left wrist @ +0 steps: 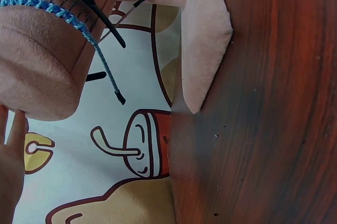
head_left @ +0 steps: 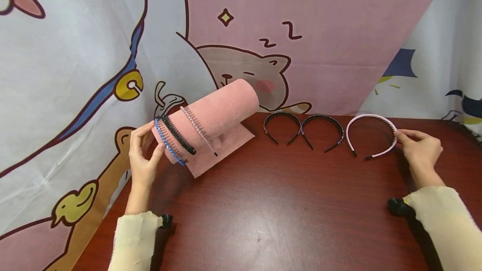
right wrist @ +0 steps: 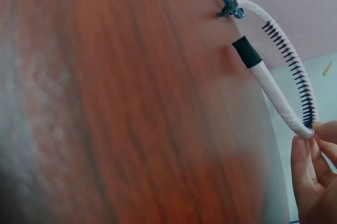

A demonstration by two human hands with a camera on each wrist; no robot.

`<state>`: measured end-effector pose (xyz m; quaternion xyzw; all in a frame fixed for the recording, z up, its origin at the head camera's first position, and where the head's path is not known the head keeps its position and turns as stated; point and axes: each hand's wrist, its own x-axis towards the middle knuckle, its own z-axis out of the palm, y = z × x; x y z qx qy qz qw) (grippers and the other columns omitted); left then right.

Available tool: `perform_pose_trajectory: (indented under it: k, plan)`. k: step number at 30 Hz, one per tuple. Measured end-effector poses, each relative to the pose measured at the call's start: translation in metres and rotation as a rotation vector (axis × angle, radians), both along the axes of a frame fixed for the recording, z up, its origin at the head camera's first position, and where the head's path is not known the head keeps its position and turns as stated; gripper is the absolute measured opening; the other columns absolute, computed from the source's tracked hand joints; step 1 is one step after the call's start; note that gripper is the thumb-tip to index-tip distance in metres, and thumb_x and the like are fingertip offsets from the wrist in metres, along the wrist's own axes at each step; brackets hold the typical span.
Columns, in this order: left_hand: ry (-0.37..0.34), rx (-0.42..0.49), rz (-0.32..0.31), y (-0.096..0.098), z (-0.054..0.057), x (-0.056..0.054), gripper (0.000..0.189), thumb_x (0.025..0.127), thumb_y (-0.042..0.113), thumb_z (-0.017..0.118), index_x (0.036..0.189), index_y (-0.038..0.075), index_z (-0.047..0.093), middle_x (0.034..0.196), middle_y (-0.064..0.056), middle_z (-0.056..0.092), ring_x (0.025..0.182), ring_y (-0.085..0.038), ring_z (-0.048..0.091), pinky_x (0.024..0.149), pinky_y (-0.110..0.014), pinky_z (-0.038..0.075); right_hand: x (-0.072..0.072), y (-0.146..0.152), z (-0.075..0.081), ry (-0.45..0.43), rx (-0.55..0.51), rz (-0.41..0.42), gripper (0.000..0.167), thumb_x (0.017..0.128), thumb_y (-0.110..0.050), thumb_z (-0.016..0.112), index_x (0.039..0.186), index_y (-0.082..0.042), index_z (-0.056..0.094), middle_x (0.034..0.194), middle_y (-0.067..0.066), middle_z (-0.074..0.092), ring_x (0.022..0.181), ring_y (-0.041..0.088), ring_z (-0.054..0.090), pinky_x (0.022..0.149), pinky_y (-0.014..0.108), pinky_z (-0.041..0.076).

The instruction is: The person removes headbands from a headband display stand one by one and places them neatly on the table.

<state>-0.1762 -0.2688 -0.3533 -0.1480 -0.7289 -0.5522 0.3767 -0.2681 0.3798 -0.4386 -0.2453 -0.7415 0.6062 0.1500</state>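
In the head view, my left hand [head_left: 144, 154] holds the near end of a pink padded headband stand [head_left: 229, 99], thumb and fingers spread around that end. On its roll sit a blue headband [head_left: 164, 142], a black headband [head_left: 177, 134] and a light pink toothed headband [head_left: 196, 123]. The left wrist view shows fingertips [left wrist: 18, 121] against the roll's end. At the right, my right hand [head_left: 423, 149] pinches one side of a pale pink wrapped headband [head_left: 370, 116]. The right wrist view shows its dark comb teeth [right wrist: 300, 84] and a black tip.
Two dark glittery headbands, a left one [head_left: 282, 113] and a right one [head_left: 323, 117], lie side by side near the back of the reddish-brown table [head_left: 263, 204]. A cartoon-printed cloth [head_left: 320, 3] hangs behind and along the left. The stand's flat base [head_left: 226, 154] rests on the table.
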Motion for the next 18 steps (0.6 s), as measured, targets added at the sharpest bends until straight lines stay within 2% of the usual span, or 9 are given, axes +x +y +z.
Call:
perform_pose_trajectory:
  k: [8, 18]
  plan:
    - [-0.001, 0.0, 0.0, -0.0005, -0.0002, -0.0001, 0.052, 0.084, 0.0, 0.064, 0.133, -0.013, 0.051, 0.135, -0.016, 0.053, 0.129, -0.016, 0.051, 0.116, -0.027, 0.043, -0.0009, 0.0015, -0.0019, -0.022, 0.016, 0.022, 0.033, 0.09, -0.015, 0.069, 0.067, -0.038, 0.069, 0.054, -0.029, 0.061, 0.049, -0.009, 0.062, 0.047, 0.007, 0.05]
    - [-0.014, -0.001, 0.004, 0.0003, 0.0006, 0.0001, 0.05, 0.085, 0.001, 0.064, 0.134, -0.006, 0.054, 0.134, -0.016, 0.053, 0.129, -0.016, 0.051, 0.115, -0.026, 0.043, -0.0042, 0.0021, -0.0033, -0.026, -0.006, 0.061, 0.034, 0.092, -0.013, 0.067, 0.067, -0.037, 0.068, 0.056, -0.028, 0.062, 0.051, -0.009, 0.063, 0.049, 0.009, 0.052]
